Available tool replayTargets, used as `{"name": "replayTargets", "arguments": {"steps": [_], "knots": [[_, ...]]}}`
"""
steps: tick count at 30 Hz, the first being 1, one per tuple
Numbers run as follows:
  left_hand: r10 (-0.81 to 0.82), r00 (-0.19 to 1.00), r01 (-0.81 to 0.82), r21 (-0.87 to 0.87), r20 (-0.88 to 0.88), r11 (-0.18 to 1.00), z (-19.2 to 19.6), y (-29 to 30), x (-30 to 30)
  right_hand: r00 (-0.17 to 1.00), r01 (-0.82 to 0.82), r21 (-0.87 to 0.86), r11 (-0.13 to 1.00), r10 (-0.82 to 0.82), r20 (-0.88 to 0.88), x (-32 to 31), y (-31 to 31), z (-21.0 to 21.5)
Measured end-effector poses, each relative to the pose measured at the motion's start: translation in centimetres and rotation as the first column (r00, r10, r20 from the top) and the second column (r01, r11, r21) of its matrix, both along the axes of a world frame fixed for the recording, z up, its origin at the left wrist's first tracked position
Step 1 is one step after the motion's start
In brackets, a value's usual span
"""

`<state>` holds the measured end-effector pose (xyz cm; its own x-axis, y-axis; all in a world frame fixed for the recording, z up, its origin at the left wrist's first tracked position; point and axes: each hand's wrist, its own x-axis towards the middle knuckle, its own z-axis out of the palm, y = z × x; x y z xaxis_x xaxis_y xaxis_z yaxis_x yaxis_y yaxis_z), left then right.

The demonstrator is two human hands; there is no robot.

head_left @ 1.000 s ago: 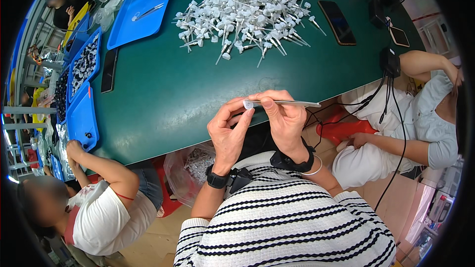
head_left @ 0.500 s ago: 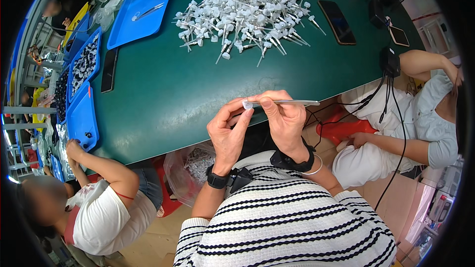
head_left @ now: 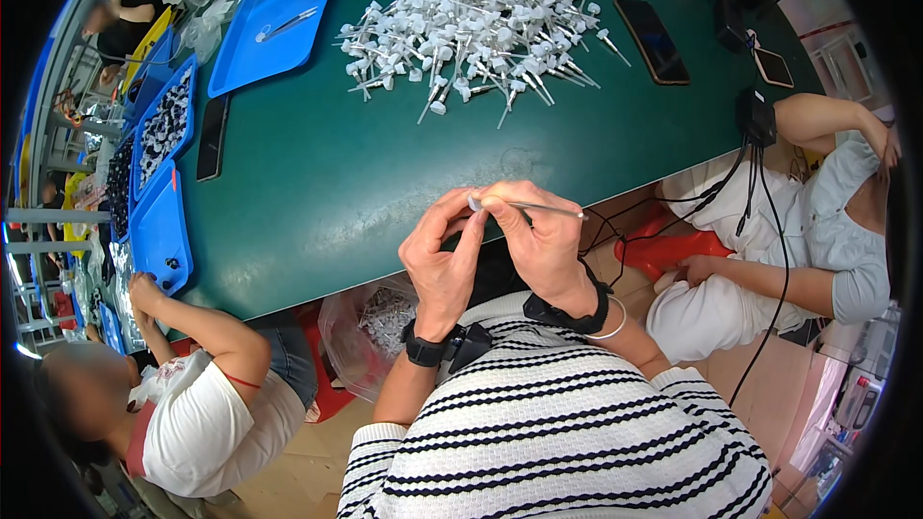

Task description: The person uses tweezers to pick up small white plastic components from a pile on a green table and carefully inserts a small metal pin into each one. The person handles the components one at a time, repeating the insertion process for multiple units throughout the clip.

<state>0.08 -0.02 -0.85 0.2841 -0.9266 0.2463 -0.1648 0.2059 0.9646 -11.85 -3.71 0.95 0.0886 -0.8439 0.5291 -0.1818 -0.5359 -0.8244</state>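
Note:
Above the near edge of the table my two hands meet. My left hand (head_left: 439,255) pinches a small white plastic piece (head_left: 475,204) between thumb and fingertips. My right hand (head_left: 546,248) is closed around a slim silver metal tool (head_left: 543,208), whose inner end reaches the white piece; the fingers cover part of it, so its exact kind is unclear. Farther back on the green table (head_left: 317,211) lies a large heap of white-headed pieces with thin stems (head_left: 481,29).
Blue trays (head_left: 223,67) stand at the left, one holding tweezers (head_left: 288,25). Phones lie at the left (head_left: 212,139) and right (head_left: 652,41). Black cables (head_left: 760,149) hang over the right edge. Co-workers sit at both sides. A clear bag of parts (head_left: 380,317) is below the table edge.
The metal tool has turned, its outer end swinging down and toward me. My right hand has rolled with it and shifted slightly left. My left hand still pinches the white piece.

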Motion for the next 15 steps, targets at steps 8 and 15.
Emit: {"name": "replayTargets", "arguments": {"steps": [8,15], "knots": [[0.038,0.994,-0.039,-0.011,-0.098,0.999,-0.43,-0.15,-0.28,0.889,-0.100,0.172,0.980,0.010,0.459,0.68,0.41,-0.45],[0.098,0.982,-0.079,-0.119,0.163,0.990,-0.14,-0.07,-0.49,0.929,-0.095,0.182,0.979,0.022,0.369,0.17,0.22,-0.63]]}}
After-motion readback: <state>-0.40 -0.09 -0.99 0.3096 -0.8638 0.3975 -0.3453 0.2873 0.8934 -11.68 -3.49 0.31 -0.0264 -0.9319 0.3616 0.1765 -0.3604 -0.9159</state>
